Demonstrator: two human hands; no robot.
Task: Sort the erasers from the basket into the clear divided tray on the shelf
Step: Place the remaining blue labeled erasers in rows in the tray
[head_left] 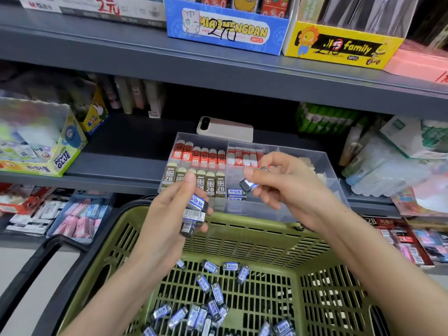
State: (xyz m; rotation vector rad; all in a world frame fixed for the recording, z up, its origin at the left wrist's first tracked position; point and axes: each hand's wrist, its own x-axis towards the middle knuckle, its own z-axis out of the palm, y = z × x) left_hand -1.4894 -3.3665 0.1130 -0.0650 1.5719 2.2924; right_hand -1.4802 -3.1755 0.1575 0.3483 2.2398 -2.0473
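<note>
step: mid-sort, blue-sleeved erasers going from hand to tray one at a time
left hand (174,209): fingers curled round a small eraser stack (194,214), held above the far rim of the basket (254,223)
right hand (286,185): thumb and fingers pinching a single eraser (248,185) over the front middle compartment of the tray (305,155)
tray: on the shelf (121,163) just behind the basket; red rows at back, brown 2B row front left, a couple of blue erasers (236,194) front middle
basket floor: many loose erasers (213,294) left, so the job looks far from done
next (my read): lower the pinched one beside the blue ones, same orientation, let go; then pull another off the left stack
</note>
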